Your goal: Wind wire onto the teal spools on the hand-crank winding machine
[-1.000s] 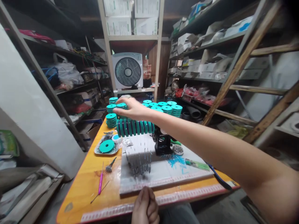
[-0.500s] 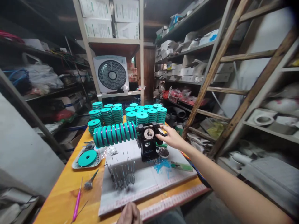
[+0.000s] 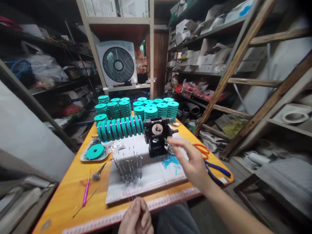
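Note:
My left hand [image 3: 136,216] is closed at the table's front edge, fingers pressed together. What it holds, if anything, is too small to make out. My right hand [image 3: 191,159], slightly blurred, hovers over the right of the white board with fingers stretched out and nothing visible in them. Just left of it stands a black hand-cranked winder [image 3: 157,138], apart from the fingers. A row of teal spools [image 3: 120,127] with purple between them sits on its shaft. Several thin metal pins with weighted ends [image 3: 130,170] stand or lie on the board [image 3: 151,180] below the row.
Stacks of teal spools [image 3: 151,113] line the table's back. A tray [image 3: 84,158] bears a loose teal spool [image 3: 95,151]. A pink-handled tool [image 3: 86,191] lies at left; blue pieces [image 3: 169,161], orange-handled scissors [image 3: 203,151] and blue-handled pliers [image 3: 219,169] at right.
My right hand has let go of the winder's crank side and come back toward me, lower and to the right. My left hand stays closed at the front. The view has tilted down.

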`<state>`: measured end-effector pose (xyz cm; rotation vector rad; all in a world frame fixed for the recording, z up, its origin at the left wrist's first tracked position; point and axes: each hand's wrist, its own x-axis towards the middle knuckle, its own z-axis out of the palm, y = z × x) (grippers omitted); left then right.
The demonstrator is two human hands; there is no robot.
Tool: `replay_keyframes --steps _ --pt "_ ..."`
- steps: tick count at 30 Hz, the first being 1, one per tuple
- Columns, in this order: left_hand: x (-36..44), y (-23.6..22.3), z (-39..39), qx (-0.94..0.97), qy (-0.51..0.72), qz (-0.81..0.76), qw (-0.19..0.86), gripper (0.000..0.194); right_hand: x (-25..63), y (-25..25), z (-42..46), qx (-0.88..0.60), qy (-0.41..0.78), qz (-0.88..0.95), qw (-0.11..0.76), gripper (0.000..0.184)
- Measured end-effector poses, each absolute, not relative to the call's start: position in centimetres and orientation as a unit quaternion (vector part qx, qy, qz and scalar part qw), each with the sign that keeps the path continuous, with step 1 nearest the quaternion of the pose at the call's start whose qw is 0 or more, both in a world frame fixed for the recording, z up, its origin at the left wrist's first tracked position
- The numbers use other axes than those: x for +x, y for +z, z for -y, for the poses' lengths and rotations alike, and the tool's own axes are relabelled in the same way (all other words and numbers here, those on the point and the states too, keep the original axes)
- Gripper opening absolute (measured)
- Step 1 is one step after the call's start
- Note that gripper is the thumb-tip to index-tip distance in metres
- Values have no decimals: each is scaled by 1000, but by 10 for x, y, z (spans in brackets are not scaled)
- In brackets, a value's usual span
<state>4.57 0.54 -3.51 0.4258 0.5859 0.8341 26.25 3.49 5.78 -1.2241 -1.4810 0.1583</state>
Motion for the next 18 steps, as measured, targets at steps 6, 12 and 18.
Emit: replay_keyframes --steps 6,12,18 --pt "44 -22 10 163 457 -257 836 24 205 2 54 -488 278 668 488 26" --pt "52 -20 23 228 493 -278 792 30 177 -21 61 -508 353 645 449 30" --pt "58 -20 34 200 504 -341 768 25 150 -27 64 -511 295 670 451 54"
